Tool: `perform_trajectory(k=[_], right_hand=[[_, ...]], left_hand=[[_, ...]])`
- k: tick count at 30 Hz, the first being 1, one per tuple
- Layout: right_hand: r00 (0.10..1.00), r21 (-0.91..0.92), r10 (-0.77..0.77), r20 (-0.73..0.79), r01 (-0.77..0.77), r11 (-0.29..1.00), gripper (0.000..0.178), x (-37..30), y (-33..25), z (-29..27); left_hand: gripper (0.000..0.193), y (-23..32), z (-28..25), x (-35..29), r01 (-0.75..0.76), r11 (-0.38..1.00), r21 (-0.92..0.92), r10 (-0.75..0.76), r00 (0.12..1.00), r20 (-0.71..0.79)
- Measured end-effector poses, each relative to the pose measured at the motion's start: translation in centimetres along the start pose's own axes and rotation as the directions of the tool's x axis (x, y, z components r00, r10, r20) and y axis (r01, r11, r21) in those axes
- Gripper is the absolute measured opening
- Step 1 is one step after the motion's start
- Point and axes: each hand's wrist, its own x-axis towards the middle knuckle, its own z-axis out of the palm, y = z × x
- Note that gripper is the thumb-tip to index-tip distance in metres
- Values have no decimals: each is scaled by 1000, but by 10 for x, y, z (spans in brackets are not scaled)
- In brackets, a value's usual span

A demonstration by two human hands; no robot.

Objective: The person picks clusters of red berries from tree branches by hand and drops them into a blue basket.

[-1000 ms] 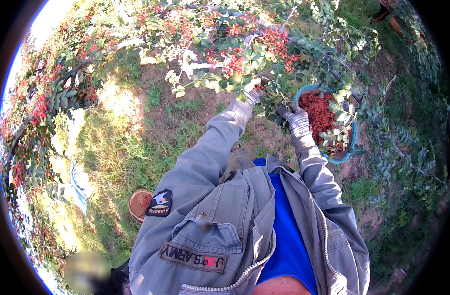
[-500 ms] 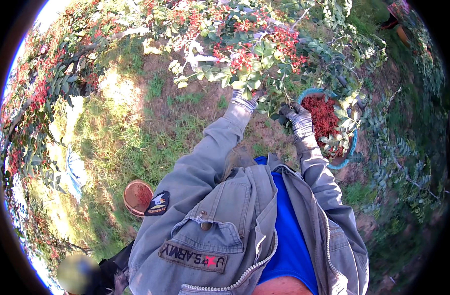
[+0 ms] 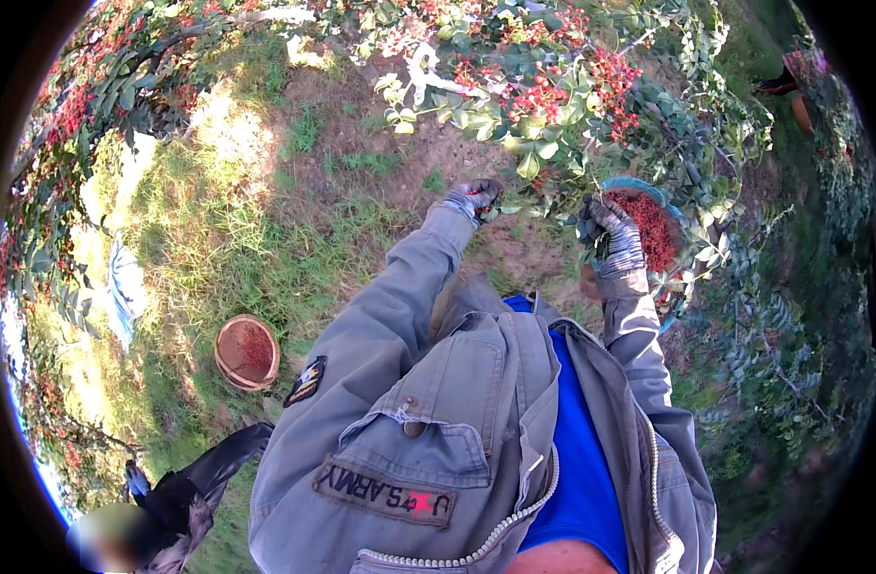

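Observation:
My left hand (image 3: 476, 196), in a striped work glove, is curled below the hanging branches, with bits of red berries showing at its fingers. My right hand (image 3: 612, 230), gloved alike, pinches a leafy branch (image 3: 591, 182), with dark leaves at its fingertips. Above both hands hang clusters of red berries (image 3: 538, 100) among green leaves. Just right of my right hand stands a blue-rimmed basket (image 3: 669, 191) with many red berries (image 3: 653, 230) in it; leaves and my right hand cover part of it.
A round brown basket (image 3: 229, 368) with some red berries sits on the grass at left. Another person in dark clothing (image 3: 204, 478) is at lower left. Berry-laden branches (image 3: 70, 110) line the left side. A pale blue cloth or bag (image 3: 122, 287) lies at left.
My left hand has come down out of the leaves and now shows clear of them. The right hand still holds the branch. The person at lower left shows more, an arm stretched out.

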Motion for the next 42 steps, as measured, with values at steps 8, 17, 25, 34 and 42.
perform_trajectory(k=[8,17,25,34,42], right_hand=[[1000,-39,-10,-14,10,999,18,-1,-3,12],[1000,-112,3,-11,-4,994,24,-5,2,12],[1000,-101,-17,-13,16,995,17,-5,-4,23],[999,-70,12,-35,-14,997,16,-5,-2,16],[1000,-126,1,-28,-5,992,18,-4,1,12]], left_hand=[[29,-40,-10,25,275,824,-495,-268,960,87],[48,52,86,-28,-102,871,481,46,991,127],[48,-25,81,62,-263,909,-323,331,927,176],[40,9,94,21,-285,872,398,308,951,5],[39,40,100,-19,-318,774,548,462,875,-144]])
